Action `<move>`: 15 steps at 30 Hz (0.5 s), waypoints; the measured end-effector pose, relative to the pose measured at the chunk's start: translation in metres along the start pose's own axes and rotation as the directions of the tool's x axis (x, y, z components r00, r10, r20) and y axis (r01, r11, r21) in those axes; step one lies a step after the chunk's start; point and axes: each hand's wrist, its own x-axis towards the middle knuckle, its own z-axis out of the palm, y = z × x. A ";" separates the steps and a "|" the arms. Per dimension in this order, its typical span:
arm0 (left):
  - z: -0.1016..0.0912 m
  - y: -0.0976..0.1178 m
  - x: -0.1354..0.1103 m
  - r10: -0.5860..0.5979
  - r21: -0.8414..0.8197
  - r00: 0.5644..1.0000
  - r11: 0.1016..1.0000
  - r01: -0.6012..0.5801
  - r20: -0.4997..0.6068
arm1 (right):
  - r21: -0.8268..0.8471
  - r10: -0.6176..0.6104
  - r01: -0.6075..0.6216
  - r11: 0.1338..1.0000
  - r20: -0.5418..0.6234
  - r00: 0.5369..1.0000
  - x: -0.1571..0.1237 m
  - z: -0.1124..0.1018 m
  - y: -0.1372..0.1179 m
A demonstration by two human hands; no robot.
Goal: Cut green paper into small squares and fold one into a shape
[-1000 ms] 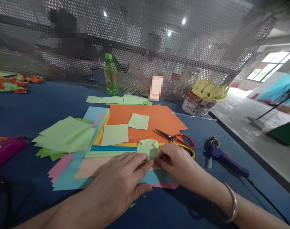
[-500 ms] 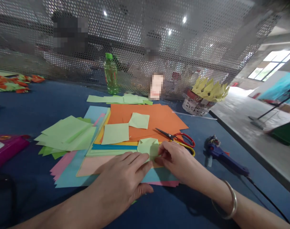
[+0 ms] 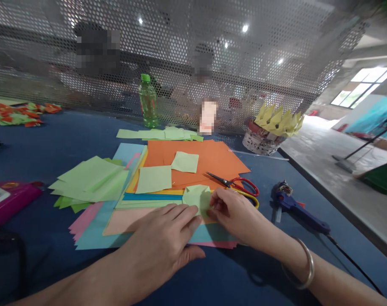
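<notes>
A small pale green paper (image 3: 196,196), its top corners folded in, lies on the stack of coloured sheets (image 3: 129,221). My left hand (image 3: 161,238) rests flat, fingers stretched out, with the fingertips on the paper's left edge. At its right edge my right hand (image 3: 236,212) is closed in a pinch on the paper; the exact fingertip contact is partly hidden. Scissors (image 3: 227,182) with red and yellow handles lie just behind my right hand. Two loose green squares, one on the left (image 3: 154,178) and one farther back (image 3: 185,162), rest on orange paper (image 3: 209,153).
Green sheets (image 3: 91,178) are piled at left, near a magenta device (image 3: 18,202). A blue glue gun (image 3: 301,212) with a cord lies right. Behind stand a green bottle (image 3: 148,104), paper strips (image 3: 158,134) and a basket (image 3: 263,138) with yellow folded points. Perforated metal (image 3: 180,46) borders the table.
Both hands stay at the green paper with almost no movement. The whole view has shifted very slightly.
</notes>
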 end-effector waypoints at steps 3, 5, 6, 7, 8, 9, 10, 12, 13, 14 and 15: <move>-0.001 0.001 0.000 -0.005 0.003 1.000 1.000 0.005 0.010 | -0.011 -0.011 0.011 1.000 -0.036 0.999 -0.001 0.005 0.001; -0.002 0.001 0.000 0.001 0.003 1.000 1.000 -0.001 0.012 | -0.014 -0.016 0.016 1.000 -0.039 0.999 0.000 0.006 0.003; -0.003 0.001 0.000 0.008 0.003 1.000 1.000 -0.008 0.009 | -0.011 -0.015 0.015 1.000 -0.036 0.999 0.000 0.005 0.004; -0.003 0.001 0.000 0.014 0.004 1.000 1.000 -0.014 0.005 | -0.006 -0.012 0.011 1.000 -0.031 0.999 0.001 0.005 0.004; -0.003 0.001 -0.001 0.021 0.008 1.000 1.000 -0.021 -0.001 | 0.001 -0.006 0.006 1.000 -0.024 1.000 0.001 0.004 0.005; -0.003 0.001 -0.001 0.026 0.012 1.000 1.000 -0.026 -0.006 | 0.010 -0.001 0.001 1.000 -0.015 1.000 0.002 0.003 0.005; -0.003 0.000 -0.001 0.028 0.017 1.000 0.999 -0.027 -0.009 | 0.018 0.004 -0.004 1.000 -0.006 1.000 0.002 0.002 0.005; -0.004 0.000 -0.001 0.027 0.022 1.000 0.999 -0.027 -0.009 | 0.024 0.011 -0.011 1.000 0.004 1.000 0.003 0.001 0.005; -0.004 0.000 -0.001 0.024 0.021 1.000 1.000 -0.023 -0.008 | 0.024 0.009 -0.009 1.000 0.004 1.000 0.003 0.000 0.006; -0.004 0.000 -0.001 0.020 0.016 1.000 1.000 -0.020 -0.007 | 0.025 0.003 -0.003 1.000 0.002 1.000 0.004 -0.001 0.006; -0.005 0.000 -0.002 0.015 0.009 1.000 1.000 -0.015 -0.006 | 0.031 -0.006 0.006 0.999 0.006 1.000 0.004 -0.002 0.007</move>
